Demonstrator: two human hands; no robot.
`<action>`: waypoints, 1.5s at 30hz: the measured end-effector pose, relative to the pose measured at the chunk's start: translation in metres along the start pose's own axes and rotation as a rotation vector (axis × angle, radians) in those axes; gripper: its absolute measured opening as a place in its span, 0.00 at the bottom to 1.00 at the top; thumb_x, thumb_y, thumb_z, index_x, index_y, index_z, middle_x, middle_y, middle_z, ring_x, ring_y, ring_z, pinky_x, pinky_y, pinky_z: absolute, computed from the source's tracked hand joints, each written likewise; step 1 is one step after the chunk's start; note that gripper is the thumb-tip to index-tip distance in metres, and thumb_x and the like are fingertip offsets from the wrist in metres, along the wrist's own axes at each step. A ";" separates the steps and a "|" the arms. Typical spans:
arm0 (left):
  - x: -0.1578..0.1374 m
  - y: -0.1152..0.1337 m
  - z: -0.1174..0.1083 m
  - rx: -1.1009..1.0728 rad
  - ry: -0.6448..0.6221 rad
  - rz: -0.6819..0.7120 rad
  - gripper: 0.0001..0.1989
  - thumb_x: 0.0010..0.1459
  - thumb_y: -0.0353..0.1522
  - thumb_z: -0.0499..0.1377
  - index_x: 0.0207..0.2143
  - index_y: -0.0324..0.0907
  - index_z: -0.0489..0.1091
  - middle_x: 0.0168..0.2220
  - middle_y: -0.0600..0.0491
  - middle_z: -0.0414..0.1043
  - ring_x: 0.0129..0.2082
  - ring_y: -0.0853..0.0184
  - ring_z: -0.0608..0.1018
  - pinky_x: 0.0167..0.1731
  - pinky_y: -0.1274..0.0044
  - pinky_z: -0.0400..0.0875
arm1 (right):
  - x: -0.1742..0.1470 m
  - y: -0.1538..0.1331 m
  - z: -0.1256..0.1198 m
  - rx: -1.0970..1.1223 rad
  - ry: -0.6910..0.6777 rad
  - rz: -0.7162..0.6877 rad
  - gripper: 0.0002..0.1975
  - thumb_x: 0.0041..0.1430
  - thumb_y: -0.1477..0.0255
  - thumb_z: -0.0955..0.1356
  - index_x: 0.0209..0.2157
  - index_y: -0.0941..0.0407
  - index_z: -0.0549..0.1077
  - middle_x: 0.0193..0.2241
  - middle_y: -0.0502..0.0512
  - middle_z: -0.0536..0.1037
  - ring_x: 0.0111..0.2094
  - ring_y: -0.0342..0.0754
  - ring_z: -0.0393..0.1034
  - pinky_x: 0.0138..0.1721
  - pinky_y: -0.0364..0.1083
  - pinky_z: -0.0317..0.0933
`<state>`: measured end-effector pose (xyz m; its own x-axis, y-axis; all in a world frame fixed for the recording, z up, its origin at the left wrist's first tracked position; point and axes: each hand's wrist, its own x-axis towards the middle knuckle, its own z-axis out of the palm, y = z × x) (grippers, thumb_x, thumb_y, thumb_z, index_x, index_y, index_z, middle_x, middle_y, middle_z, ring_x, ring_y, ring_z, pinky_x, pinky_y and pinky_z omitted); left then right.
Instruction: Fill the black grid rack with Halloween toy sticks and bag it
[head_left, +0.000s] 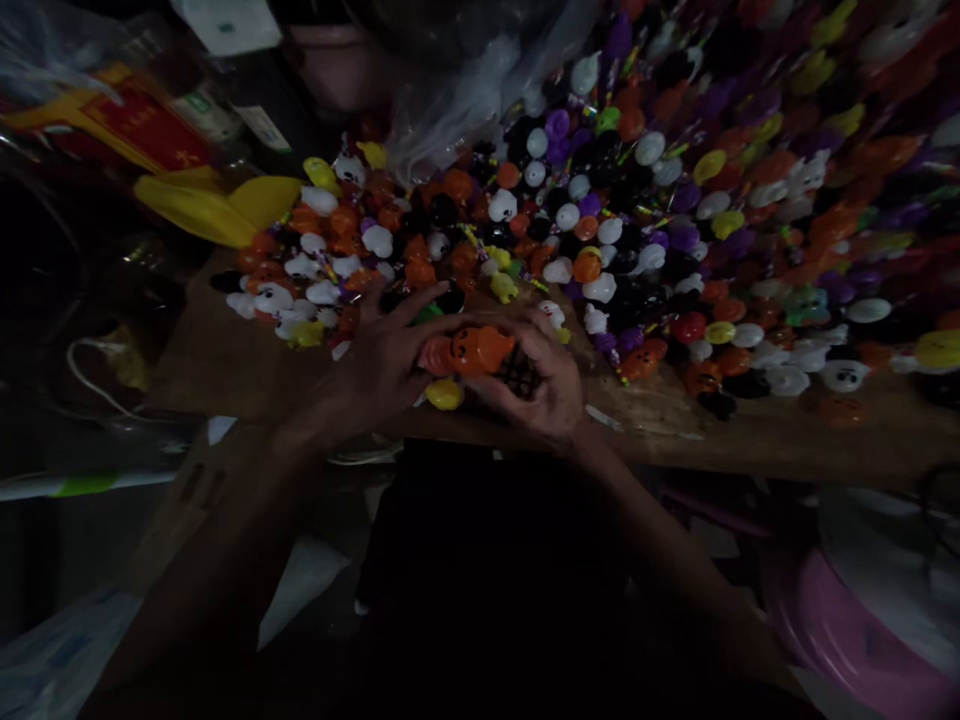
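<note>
An orange pumpkin toy (484,350) with a black drawn face lies on its side between my hands, over the near edge of the table. My right hand (551,385) curls round its pointed right end, thumb below and fingers above. My left hand (379,365) closes thumb and fingers on its reddish ribbed left end, while other fingers stretch toward the pile. A small yellow toy piece (444,394) sits just under the pumpkin, near my left thumb. Beside my right palm shows a dark gridded object (521,375), partly hidden by the hand.
A large heap of small Halloween toys (600,260) in orange, white, purple, black and yellow spreads across the wooden table (247,370). Clear plastic bags (450,120) lie behind. A yellow plastic piece (225,205) stands at the left. A pink tub (847,630) sits below right.
</note>
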<state>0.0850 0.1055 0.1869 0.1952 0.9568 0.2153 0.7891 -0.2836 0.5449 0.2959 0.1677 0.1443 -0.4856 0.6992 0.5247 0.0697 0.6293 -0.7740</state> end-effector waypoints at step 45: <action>0.000 0.008 -0.016 0.279 -0.137 0.122 0.16 0.74 0.37 0.50 0.47 0.49 0.79 0.44 0.57 0.84 0.70 0.58 0.65 0.74 0.51 0.39 | -0.010 0.025 -0.021 -0.191 -0.412 0.218 0.11 0.66 0.78 0.67 0.46 0.61 0.79 0.44 0.59 0.83 0.44 0.50 0.77 0.46 0.44 0.65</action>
<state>0.0821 0.1023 0.2046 0.3595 0.9219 0.1446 0.8803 -0.3864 0.2753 0.3204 0.1835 0.1275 -0.7431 0.6534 0.1446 0.3471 0.5611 -0.7515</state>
